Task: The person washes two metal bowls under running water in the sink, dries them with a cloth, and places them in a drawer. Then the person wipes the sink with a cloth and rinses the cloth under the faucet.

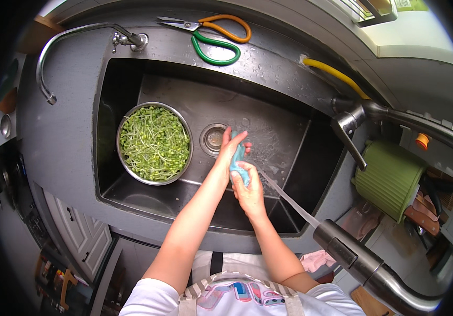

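My left hand (231,147) and my right hand (248,193) meet over the sink (195,93), both on a wet light-blue cloth (239,160). The cloth lies between the thumb and fingers of my left hand, while my right hand pinches its lower end. A stream of water (285,193) runs from the spray-head faucet (353,249) beside my right hand into the basin. Left of my hands, in the sink, stands a round metal bowl (190,158) heaped with green sprouts (153,144). The sink drain (214,139) shows just left of my left fingers.
Scissors (206,33) with one orange and one green handle lie on the back ledge. A slim curved faucet (80,27) stands at the back left. To the right are a faucet lever (351,138), a yellow hose (335,75) and a green ribbed knife holder (388,177).
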